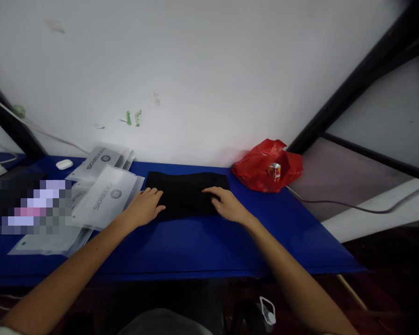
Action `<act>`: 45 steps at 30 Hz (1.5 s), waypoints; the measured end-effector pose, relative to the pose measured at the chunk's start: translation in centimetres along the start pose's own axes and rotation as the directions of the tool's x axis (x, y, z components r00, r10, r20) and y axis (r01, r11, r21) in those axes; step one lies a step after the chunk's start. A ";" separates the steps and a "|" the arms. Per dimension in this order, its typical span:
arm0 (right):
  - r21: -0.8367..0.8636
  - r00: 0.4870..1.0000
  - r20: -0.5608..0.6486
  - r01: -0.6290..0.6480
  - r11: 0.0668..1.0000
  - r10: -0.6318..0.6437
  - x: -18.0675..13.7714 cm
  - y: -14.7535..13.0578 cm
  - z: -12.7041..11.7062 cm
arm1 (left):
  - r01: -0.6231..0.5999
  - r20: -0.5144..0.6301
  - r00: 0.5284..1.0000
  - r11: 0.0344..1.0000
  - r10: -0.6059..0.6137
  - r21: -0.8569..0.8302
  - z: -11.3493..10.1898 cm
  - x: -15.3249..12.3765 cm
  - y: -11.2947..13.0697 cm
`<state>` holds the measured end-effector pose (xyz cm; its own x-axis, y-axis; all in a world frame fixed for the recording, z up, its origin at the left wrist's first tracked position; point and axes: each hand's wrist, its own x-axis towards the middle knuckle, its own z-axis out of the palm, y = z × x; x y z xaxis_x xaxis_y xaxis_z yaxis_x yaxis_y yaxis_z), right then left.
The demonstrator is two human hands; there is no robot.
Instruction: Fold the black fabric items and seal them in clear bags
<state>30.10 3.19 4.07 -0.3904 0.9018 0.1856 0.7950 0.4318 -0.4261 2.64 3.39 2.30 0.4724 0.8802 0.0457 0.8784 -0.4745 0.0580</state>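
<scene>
A black folded cloth (186, 195) lies flat as a wide rectangle on the blue table (195, 246). On its left end rests my left hand (146, 207), palm down, the fingers stretched out and the thumb apart. My right hand (228, 204) touches the right end, with its fingers reaching inward over the fabric and the thumb held away from them. Neither hand grips the cloth. Just left of my left hand are several frosted plastic bags (106, 195) with dark printed logos, overlapping in a loose pile.
A crumpled red plastic bag (261, 165) sits at the back right, near a cable (352, 210). At the back left is a small white case (64, 164). A white wall (195, 83) stands behind the table, with black frame bars (356, 88) at the right.
</scene>
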 end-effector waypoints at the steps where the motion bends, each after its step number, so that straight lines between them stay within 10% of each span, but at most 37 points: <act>1: 0.052 1.000 -0.025 0.004 0.999 -0.003 0.2 -0.2 -0.2 | 0.006 0.007 1.000 1.000 -0.006 -0.014 -0.1 0.3 -0.2; 11: -0.024 0.992 0.098 0.080 0.997 -0.077 -1.6 -3.1 -2.1 | -0.030 -0.037 0.999 0.964 0.021 -0.266 -5.1 -2.4 0.7; 15: 0.179 0.944 0.304 0.078 0.981 -0.130 -3.6 -3.9 -4.4 | -0.015 0.209 0.965 0.834 0.156 -0.551 -7.1 -4.8 1.1; 20: -0.105 0.995 -0.096 -0.024 0.994 0.014 -1.7 -1.1 -1.1 | 0.074 0.050 0.997 0.952 -0.062 -0.296 -1.9 -2.5 3.0; 27: -0.226 0.980 -0.033 -0.199 0.953 0.197 0.9 4.2 4.2 | 0.218 0.139 0.970 0.967 -0.200 -0.135 2.6 1.8 1.1; 45: -0.095 0.975 -0.129 -0.193 0.977 0.180 0.6 5.8 5.1 | 0.163 -0.029 0.985 0.964 -0.173 -0.213 3.9 1.8 -0.5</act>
<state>32.07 6.16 -2.76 -0.1779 0.9595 0.2183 0.8959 0.2497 -0.3674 3.34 5.22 -1.52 0.3113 0.9481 0.0644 0.9077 -0.3167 0.2754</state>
